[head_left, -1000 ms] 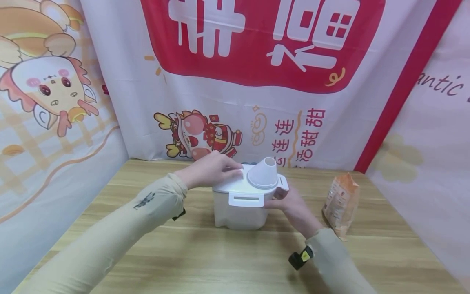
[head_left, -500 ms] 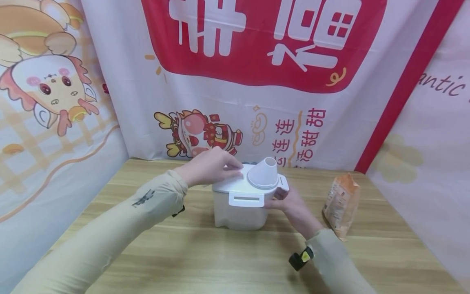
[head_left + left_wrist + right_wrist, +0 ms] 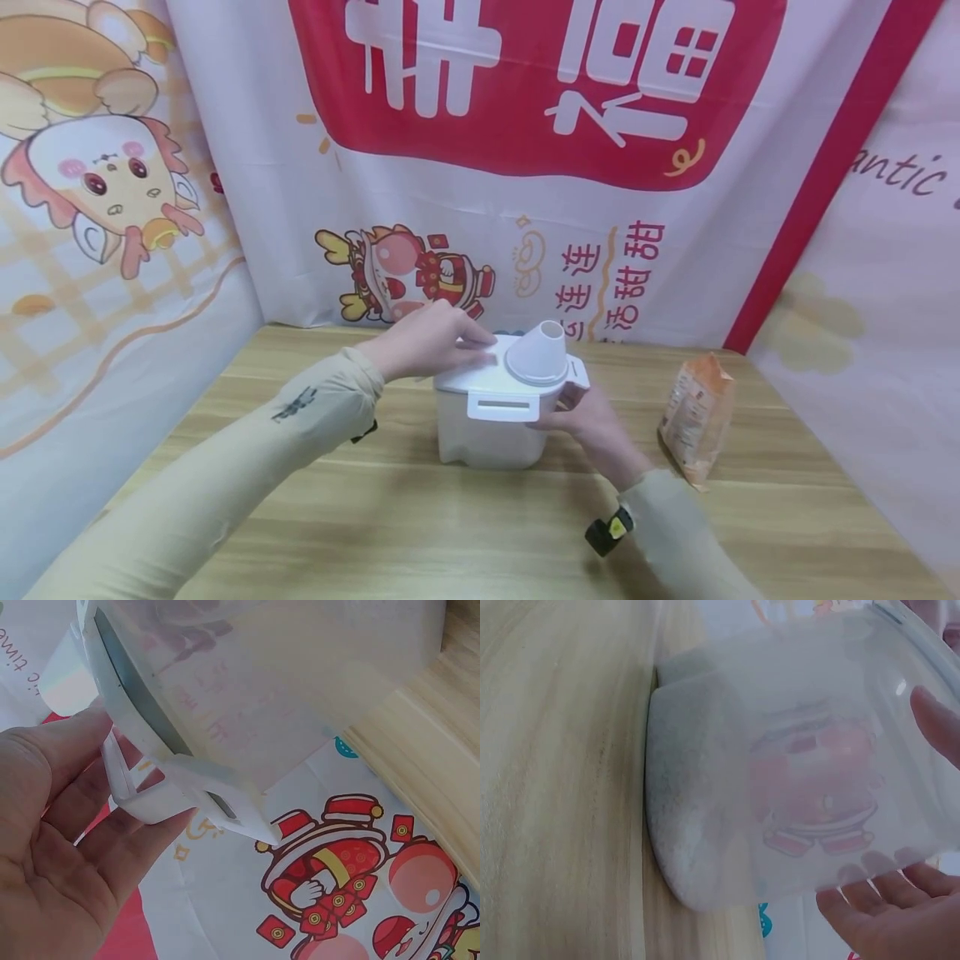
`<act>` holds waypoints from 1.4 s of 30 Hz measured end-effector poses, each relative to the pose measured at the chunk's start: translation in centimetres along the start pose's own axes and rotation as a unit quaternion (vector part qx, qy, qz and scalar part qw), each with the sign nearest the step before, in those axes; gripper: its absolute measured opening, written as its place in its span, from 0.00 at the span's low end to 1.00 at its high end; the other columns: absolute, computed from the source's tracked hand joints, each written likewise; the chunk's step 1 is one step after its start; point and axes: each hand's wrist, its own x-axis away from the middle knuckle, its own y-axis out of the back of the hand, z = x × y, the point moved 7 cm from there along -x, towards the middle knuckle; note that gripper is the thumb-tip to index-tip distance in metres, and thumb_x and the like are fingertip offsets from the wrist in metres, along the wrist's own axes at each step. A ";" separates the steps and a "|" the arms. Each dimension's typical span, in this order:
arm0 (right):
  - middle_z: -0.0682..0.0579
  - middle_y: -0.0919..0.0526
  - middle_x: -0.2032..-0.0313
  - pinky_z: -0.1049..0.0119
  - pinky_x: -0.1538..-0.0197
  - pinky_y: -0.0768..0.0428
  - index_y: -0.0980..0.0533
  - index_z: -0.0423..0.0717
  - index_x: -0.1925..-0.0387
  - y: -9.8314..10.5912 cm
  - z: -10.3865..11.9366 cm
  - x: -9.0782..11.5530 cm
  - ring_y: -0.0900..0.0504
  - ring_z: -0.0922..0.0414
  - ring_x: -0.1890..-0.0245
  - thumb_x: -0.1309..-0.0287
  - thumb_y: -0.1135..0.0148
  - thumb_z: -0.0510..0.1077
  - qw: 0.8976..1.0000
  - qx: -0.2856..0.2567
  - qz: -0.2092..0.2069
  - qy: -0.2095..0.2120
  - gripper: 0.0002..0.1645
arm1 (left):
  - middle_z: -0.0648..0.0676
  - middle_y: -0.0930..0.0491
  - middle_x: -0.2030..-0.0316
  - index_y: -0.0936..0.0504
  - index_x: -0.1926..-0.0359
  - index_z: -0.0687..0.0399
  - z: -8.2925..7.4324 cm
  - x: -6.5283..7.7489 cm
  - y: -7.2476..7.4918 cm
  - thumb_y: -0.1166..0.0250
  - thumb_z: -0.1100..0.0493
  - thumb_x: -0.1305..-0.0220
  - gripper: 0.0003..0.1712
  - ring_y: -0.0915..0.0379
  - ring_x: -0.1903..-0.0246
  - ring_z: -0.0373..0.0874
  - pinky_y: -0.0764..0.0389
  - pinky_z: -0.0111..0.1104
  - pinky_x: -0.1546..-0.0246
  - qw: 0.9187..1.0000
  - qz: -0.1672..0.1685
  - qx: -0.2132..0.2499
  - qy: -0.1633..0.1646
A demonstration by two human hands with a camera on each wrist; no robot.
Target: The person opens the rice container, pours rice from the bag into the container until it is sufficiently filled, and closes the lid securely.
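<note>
A translucent white storage container [image 3: 491,442] stands upright on the table. It has a white lid [image 3: 480,377] with side clips and a cone-shaped spout [image 3: 537,354]. Pale contents [image 3: 694,802] show through its lower part in the right wrist view. My left hand [image 3: 427,342] pinches a raised clip [image 3: 154,801] at the lid's left side, thumb on top and fingers beneath. My right hand [image 3: 592,421] grips the container's right side, thumb at the front and fingers round the far side. A front clip [image 3: 502,407] sticks out from the lid.
An orange and white bag [image 3: 697,417] stands on the wooden table [image 3: 420,533] to the right. Printed cloth [image 3: 480,200] hangs right behind the table, with more cloth at the left and right sides.
My right hand has shifted slightly left along the container's side, its thumb further across the front. My left hand has risen a little at the lid. The container has stayed in place.
</note>
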 end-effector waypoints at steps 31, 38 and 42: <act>0.57 0.30 0.35 0.46 0.32 0.38 0.37 0.60 0.31 0.4 -0.3 -0.7 0.36 0.51 0.33 0.70 0.14 0.44 0.997 0.067 0.022 0.003 0.61 | 0.43 0.24 0.82 0.10 0.66 0.49 -1.6 -0.1 1.1 0.32 0.53 0.35 0.07 0.29 0.80 0.37 0.31 0.27 0.82 0.998 -0.009 -0.043 -0.055; 0.48 0.30 0.34 0.47 0.32 0.38 0.34 0.52 0.33 0.7 -0.6 -0.9 0.36 0.48 0.33 0.72 0.14 0.51 0.994 0.106 0.010 -0.018 0.60 | 0.42 0.27 0.85 0.12 0.73 0.46 -1.2 0.0 1.7 0.31 0.54 0.36 0.08 0.31 0.81 0.38 0.31 0.28 0.81 0.999 -0.006 -0.031 -0.043; 0.48 0.28 0.36 0.47 0.33 0.36 0.30 0.50 0.36 0.8 -0.6 -0.9 0.34 0.48 0.34 0.72 0.14 0.51 0.994 0.106 0.013 -0.010 0.56 | 0.42 0.17 0.74 0.09 0.59 0.48 -0.9 0.3 2.0 0.29 0.57 0.39 0.07 0.26 0.77 0.37 0.22 0.28 0.75 0.999 -0.018 -0.014 -0.039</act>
